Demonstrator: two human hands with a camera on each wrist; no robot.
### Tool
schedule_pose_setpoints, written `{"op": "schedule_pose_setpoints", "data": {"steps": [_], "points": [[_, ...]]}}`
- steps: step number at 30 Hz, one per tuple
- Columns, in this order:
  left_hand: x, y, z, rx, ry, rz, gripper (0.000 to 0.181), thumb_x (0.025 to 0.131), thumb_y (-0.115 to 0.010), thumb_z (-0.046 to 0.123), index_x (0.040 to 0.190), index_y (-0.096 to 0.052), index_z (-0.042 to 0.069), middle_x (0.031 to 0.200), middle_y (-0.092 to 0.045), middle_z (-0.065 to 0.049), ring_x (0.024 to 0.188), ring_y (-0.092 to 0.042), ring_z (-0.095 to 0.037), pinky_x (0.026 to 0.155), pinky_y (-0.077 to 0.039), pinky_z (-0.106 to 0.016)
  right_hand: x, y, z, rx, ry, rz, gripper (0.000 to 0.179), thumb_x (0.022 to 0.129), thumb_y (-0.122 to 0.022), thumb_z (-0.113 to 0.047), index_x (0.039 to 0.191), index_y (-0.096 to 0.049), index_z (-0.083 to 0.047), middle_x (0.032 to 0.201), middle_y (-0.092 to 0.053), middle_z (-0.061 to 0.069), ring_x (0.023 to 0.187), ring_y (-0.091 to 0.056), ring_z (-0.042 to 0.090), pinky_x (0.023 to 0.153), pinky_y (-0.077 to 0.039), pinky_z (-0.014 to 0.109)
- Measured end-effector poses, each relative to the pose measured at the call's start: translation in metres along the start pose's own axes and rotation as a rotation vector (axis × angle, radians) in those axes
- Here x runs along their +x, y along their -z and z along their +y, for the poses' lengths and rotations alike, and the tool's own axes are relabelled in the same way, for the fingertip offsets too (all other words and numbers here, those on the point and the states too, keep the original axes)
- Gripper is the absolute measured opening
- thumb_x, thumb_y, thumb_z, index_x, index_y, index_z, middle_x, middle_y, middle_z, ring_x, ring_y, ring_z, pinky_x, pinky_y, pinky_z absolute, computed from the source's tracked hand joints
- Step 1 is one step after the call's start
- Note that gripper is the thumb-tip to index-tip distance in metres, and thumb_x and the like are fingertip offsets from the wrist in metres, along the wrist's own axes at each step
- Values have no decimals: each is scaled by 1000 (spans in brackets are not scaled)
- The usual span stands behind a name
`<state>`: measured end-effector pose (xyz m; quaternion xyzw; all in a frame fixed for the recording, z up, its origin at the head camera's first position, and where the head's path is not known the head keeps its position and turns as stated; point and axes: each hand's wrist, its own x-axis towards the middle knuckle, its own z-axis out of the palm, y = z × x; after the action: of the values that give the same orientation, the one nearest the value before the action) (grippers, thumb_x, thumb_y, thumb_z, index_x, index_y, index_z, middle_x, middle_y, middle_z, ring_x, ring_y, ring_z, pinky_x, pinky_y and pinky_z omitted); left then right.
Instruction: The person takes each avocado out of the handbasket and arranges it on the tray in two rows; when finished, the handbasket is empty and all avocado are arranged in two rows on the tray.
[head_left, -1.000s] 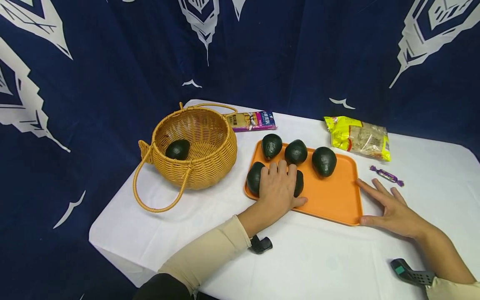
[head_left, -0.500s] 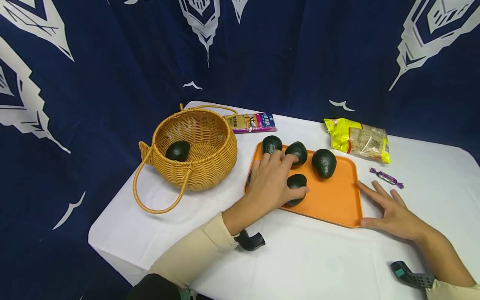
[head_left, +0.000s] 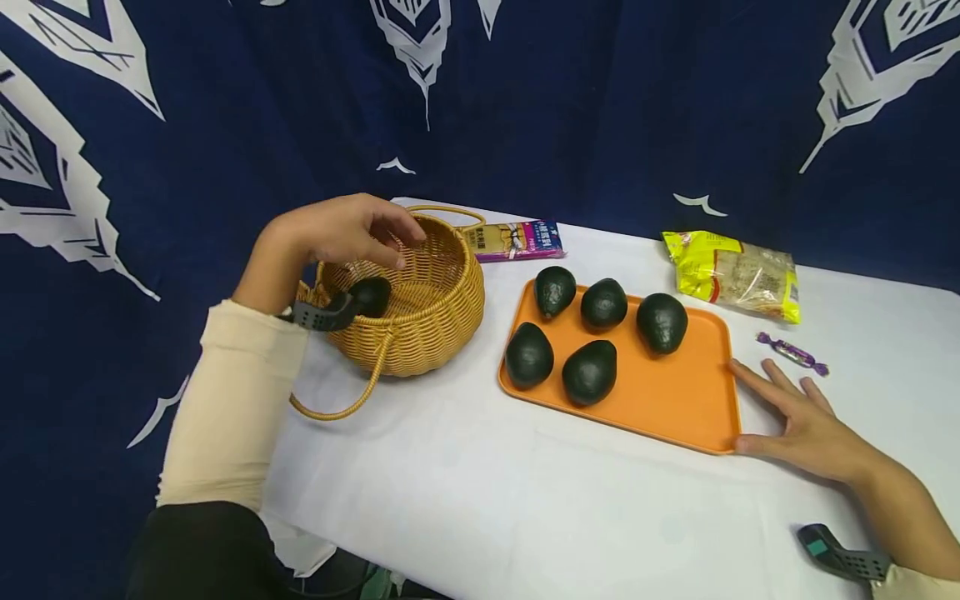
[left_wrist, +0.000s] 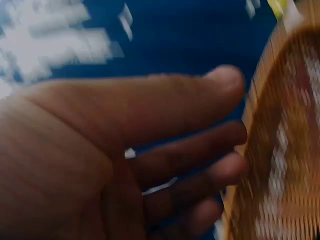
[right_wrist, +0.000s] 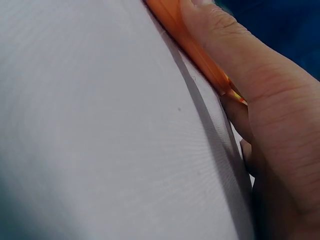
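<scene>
My left hand [head_left: 348, 229] hovers over the wicker basket [head_left: 431, 337] with loosely bent fingers. The left wrist view shows nothing between its thumb [left_wrist: 200, 100] and the other fingers. A dark green avocado [head_left: 377, 293] lies inside the basket, partly hidden behind the black wrist camera. Several more avocados [head_left: 590, 372] sit on the left and middle of an orange tray [head_left: 675, 396]. At the tray's right edge, my right hand [head_left: 810, 429] rests with spread fingers, its thumb and a fingertip touching the rim.
Behind the basket lies a purple and gold packet [head_left: 517, 240]. A yellow, partly clear bag [head_left: 735, 275] is at the back right, and a purple wrapped candy [head_left: 792, 353] lies beside the tray. A dark blue patterned curtain [head_left: 585, 108] hangs behind the table.
My left hand has left the avocados on the tray, moving left and back to above the basket. All the tray's avocados are now uncovered. My right hand keeps its place at the rim.
</scene>
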<state>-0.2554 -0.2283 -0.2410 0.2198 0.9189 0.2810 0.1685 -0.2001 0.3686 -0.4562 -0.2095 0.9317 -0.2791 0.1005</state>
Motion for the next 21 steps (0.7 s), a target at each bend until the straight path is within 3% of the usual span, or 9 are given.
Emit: {"op": "schedule_pose_setpoints", "data": {"steps": [3,5,8,11,16,21], "points": [[12,17,-28,-29,111,-160,51,93,-72,7,141,-55,2,141,-53,-19,130,-49,-35,104,-43,-48,-1,1,1,0,10,8,105,83,-84,-33,163,-18,-20,159,-4,38,146,17,52,104,28,61],[21,19,-40,-18,171,-257,59,94,-71,9,147,-47,1,148,-44,-25,138,-40,-39,108,-39,-51,-1,0,1,4,10,6,105,83,-84,-34,163,-17,-20,159,-2,38,145,19,53,103,28,62],[32,15,-51,28,275,-351,70,93,-72,13,152,-37,2,152,-36,-30,141,-34,-43,110,-34,-55,-1,-3,2,9,14,1,104,83,-83,-34,163,-17,-20,159,-2,38,145,18,53,104,28,62],[38,10,-57,55,369,-389,76,92,-73,14,154,-32,2,152,-34,-31,140,-32,-44,111,-32,-57,-2,-4,3,11,25,3,105,83,-84,-33,163,-18,-20,159,-4,38,146,16,52,104,27,61],[43,7,-60,190,430,-402,73,90,-74,21,152,-38,5,155,-30,-23,139,-30,-40,111,-30,-55,-1,-3,4,4,47,22,106,81,-86,-30,163,-19,-21,159,-7,38,147,13,51,105,27,60],[48,3,-57,167,495,-443,67,87,-74,12,145,-43,1,137,-41,-19,121,-40,-33,101,-41,-46,-1,1,5,1,62,30,107,80,-86,-29,163,-20,-20,159,-10,37,149,10,48,107,26,59]]}}
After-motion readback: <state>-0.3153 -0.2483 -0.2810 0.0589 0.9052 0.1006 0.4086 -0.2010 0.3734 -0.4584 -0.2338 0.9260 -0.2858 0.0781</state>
